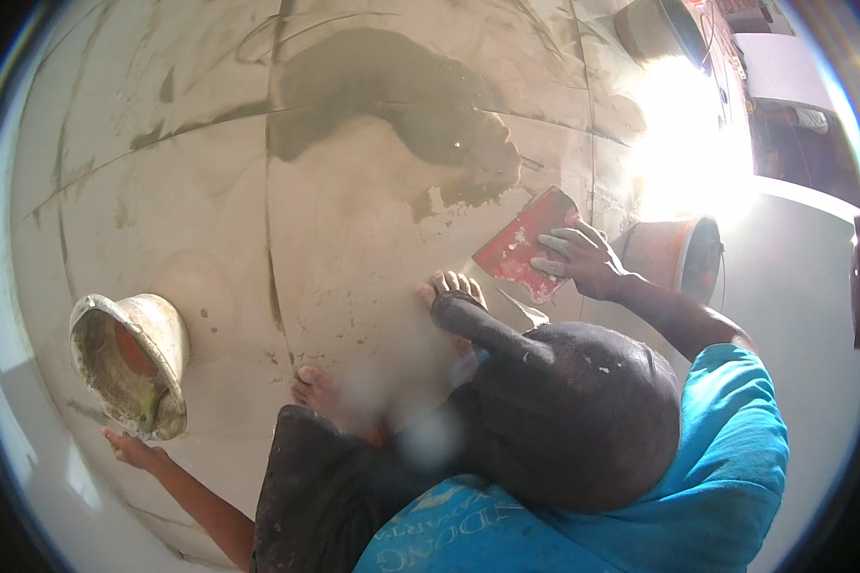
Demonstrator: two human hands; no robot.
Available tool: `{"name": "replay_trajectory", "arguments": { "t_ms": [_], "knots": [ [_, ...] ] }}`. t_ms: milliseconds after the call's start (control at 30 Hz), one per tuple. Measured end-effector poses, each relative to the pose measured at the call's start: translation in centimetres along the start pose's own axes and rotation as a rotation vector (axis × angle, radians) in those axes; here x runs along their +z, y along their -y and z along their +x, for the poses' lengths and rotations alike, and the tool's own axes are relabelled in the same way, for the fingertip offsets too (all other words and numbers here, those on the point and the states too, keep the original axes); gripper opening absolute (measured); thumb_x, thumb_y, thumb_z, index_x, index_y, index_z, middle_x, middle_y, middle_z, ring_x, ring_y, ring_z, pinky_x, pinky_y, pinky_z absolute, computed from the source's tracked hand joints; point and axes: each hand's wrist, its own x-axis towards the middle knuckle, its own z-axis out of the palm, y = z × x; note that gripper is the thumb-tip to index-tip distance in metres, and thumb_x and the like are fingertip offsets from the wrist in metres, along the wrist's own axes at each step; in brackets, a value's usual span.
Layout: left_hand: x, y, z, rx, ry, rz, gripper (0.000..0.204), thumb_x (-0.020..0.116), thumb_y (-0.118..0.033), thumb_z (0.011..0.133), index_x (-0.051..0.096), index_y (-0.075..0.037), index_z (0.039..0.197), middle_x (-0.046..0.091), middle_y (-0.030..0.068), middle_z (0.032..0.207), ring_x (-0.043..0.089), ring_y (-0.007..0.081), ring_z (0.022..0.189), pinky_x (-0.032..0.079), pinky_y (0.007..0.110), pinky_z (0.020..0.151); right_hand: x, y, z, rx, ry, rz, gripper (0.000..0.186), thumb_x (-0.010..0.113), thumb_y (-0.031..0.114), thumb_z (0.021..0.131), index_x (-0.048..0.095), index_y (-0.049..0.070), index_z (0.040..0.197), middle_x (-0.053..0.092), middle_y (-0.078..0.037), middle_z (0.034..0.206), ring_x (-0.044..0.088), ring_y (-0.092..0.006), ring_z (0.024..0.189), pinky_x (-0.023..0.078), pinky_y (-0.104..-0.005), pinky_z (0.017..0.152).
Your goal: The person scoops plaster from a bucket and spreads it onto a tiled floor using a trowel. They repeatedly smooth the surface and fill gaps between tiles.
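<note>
My left hand (136,451) is at the lower left with fingers partly extended, just below the tipped cream bucket (170,346), which has something orange and a green-handled item inside; whether it touches the bucket I cannot tell. My right hand (578,258) grips a red, paint-flecked flat pad (516,239) against the pale tiled floor (201,220), near my bare feet. Above the pad spreads a dark grey wet patch (392,115) across the tile joints.
An orange bucket (655,253) stands right of my right hand, and another bucket (645,29) sits at the top right. A white curved surface (803,382) runs along the right. Bright glare covers part of the floor at the upper right.
</note>
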Motion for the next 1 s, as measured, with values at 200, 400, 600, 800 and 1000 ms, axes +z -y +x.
{"name": "replay_trajectory", "arguments": {
  "t_ms": [200,400,600,800,1000],
  "knots": [
    [0.0,-0.6,-0.5,0.094,0.031,0.023,0.067,0.051,-0.043,0.093,0.040,0.009,0.135,0.045,0.0251,0.134,0.050,0.0351,0.119,0.043,0.041,0.100,0.5,-1.3,3.8,-0.030,0.016,-0.032,0.069,0.059,-0.001,0.073,0.050,0.034,0.131,0.047,-0.006,0.137,0.045,-0.0265,0.124,0.036,-0.0464,0.106],
    [1.2,-1.8,-2.2,0.000,-0.041,-0.050,0.068,0.053,-0.045,0.092,0.043,0.011,0.131,0.047,0.0251,0.130,0.050,0.0338,0.117,0.042,0.042,0.100,0.4,-0.3,8.8,0.058,-0.095,-0.021,0.067,0.058,-0.001,0.074,0.050,0.031,0.132,0.050,-0.006,0.134,0.049,-0.0270,0.121,0.044,-0.0409,0.099],
    [0.5,-0.6,-0.8,0.068,0.055,-0.051,0.065,0.052,-0.042,0.094,0.044,0.013,0.128,0.050,0.0251,0.127,0.054,0.0338,0.111,0.046,0.043,0.096,-1.4,1.1,13.1,0.173,-0.145,-0.029,0.063,0.054,-0.003,0.077,0.051,0.029,0.131,0.051,-0.007,0.132,0.051,-0.0270,0.117,0.049,-0.0409,0.091],
    [1.2,-1.8,-2.0,0.029,0.107,-0.108,0.062,0.050,-0.039,0.096,0.044,0.016,0.125,0.051,0.0255,0.125,0.055,0.0335,0.110,0.049,0.042,0.093,-6.6,0.9,17.6,0.407,0.011,0.025,0.047,0.051,0.003,0.082,0.056,0.023,0.123,0.058,-0.007,0.123,0.055,-0.0267,0.113,0.051,-0.0436,0.084],
    [0.6,-1.5,-2.7,0.060,0.123,-0.104,0.063,0.051,-0.040,0.095,0.043,0.014,0.125,0.050,0.0247,0.125,0.054,0.0348,0.111,0.049,0.044,0.094,-9.6,-8.9,22.4,0.474,-0.407,-0.079,0.025,0.051,0.019,0.085,0.064,0.013,0.105,0.066,-0.014,0.105,0.062,-0.0337,0.098,0.049,-0.0476,0.083]
  ]
}}
